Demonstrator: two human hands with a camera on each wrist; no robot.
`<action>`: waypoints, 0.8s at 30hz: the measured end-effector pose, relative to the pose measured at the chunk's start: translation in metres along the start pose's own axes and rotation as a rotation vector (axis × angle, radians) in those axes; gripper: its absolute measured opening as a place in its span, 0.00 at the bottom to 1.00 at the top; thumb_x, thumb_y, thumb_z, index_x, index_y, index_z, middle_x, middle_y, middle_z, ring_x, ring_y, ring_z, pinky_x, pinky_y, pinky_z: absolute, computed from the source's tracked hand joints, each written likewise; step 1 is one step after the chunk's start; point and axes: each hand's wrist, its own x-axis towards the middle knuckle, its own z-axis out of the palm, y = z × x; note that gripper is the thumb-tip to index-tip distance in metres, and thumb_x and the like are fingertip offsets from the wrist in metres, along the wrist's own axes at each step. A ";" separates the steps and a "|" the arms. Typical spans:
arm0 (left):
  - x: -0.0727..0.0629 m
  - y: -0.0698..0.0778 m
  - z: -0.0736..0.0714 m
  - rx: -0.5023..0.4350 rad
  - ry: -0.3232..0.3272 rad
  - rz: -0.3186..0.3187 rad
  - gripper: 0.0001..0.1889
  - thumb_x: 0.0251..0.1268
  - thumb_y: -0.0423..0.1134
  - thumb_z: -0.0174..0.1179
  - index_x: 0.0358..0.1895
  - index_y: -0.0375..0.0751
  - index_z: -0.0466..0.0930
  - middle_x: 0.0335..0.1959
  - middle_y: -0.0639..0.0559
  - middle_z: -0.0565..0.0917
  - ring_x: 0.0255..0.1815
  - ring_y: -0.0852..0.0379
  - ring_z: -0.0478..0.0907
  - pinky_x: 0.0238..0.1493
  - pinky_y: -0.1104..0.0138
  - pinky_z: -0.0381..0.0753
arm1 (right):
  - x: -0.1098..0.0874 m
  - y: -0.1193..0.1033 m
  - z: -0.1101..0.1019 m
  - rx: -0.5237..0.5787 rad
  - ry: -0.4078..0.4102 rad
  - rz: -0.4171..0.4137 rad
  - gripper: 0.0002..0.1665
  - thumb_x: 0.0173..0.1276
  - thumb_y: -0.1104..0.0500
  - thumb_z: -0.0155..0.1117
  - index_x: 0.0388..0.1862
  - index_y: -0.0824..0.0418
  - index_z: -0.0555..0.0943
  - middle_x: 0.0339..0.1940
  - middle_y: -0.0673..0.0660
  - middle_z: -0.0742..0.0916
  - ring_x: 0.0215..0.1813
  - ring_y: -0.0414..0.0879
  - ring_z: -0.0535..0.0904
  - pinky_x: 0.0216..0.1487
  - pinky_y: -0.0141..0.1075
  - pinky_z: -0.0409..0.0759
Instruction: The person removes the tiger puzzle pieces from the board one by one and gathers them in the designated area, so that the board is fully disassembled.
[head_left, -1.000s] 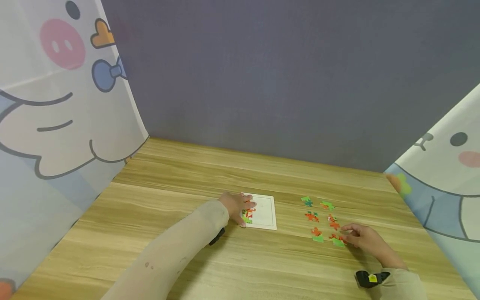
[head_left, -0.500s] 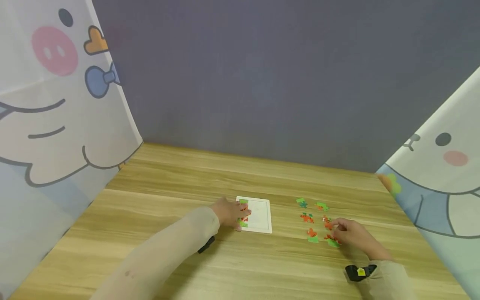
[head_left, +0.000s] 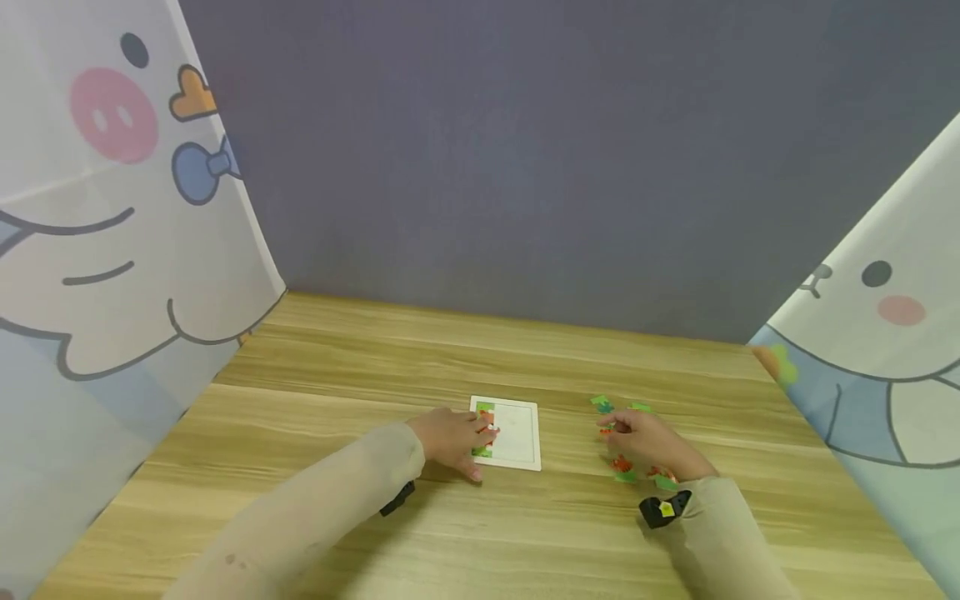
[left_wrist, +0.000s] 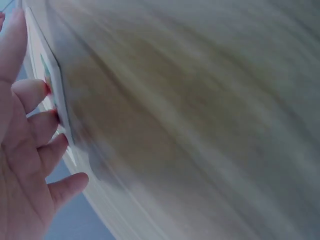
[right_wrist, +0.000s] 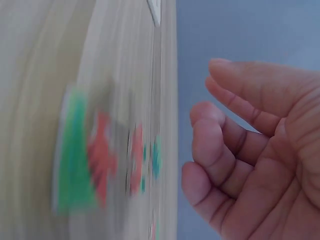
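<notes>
My left hand (head_left: 448,440) rests its spread fingers on the left part of a white puzzle tray (head_left: 517,460). A strip of green and red puzzle pieces (head_left: 484,408) lies along the tray's left inner side, partly under those fingers. In the left wrist view the fingertips touch the tray's edge. Over the loose puzzle pieces to the right hovers my right hand (head_left: 651,442), its fingers loosely bent. The right wrist view shows nothing held in it. Below the hand lie an orange and green piece (head_left: 623,477) and another such piece (head_left: 664,482); others are partly hidden by the hand.
A teal and green piece (head_left: 602,403) lies beyond the right hand. The wooden table (head_left: 375,358) meets a dark grey panel (head_left: 525,167) at the back. Cloths printed with cartoon animals hang at left and right.
My right hand has moved left and away from me, from the near right pieces to over the left ones. The left hand has drawn slightly left on the tray. The view has shifted a little.
</notes>
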 end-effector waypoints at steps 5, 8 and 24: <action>-0.004 -0.001 0.004 -0.033 -0.030 -0.007 0.41 0.61 0.68 0.49 0.76 0.58 0.52 0.76 0.58 0.52 0.75 0.59 0.50 0.66 0.64 0.64 | 0.023 -0.018 0.010 0.000 -0.046 -0.073 0.17 0.70 0.64 0.56 0.52 0.74 0.78 0.22 0.51 0.75 0.19 0.37 0.59 0.25 0.32 0.64; -0.004 0.001 0.005 -0.035 -0.027 -0.016 0.41 0.62 0.69 0.49 0.76 0.59 0.52 0.77 0.59 0.51 0.75 0.58 0.50 0.65 0.64 0.65 | 0.038 -0.028 0.018 0.000 -0.063 -0.086 0.16 0.69 0.64 0.57 0.51 0.74 0.79 0.21 0.49 0.74 0.20 0.38 0.60 0.24 0.31 0.63; -0.002 0.002 0.002 0.022 -0.075 -0.027 0.42 0.60 0.71 0.46 0.76 0.63 0.49 0.76 0.67 0.49 0.75 0.60 0.50 0.54 0.66 0.74 | 0.109 -0.079 0.063 -0.155 -0.102 -0.068 0.10 0.62 0.65 0.64 0.40 0.68 0.86 0.36 0.58 0.87 0.34 0.42 0.77 0.36 0.34 0.77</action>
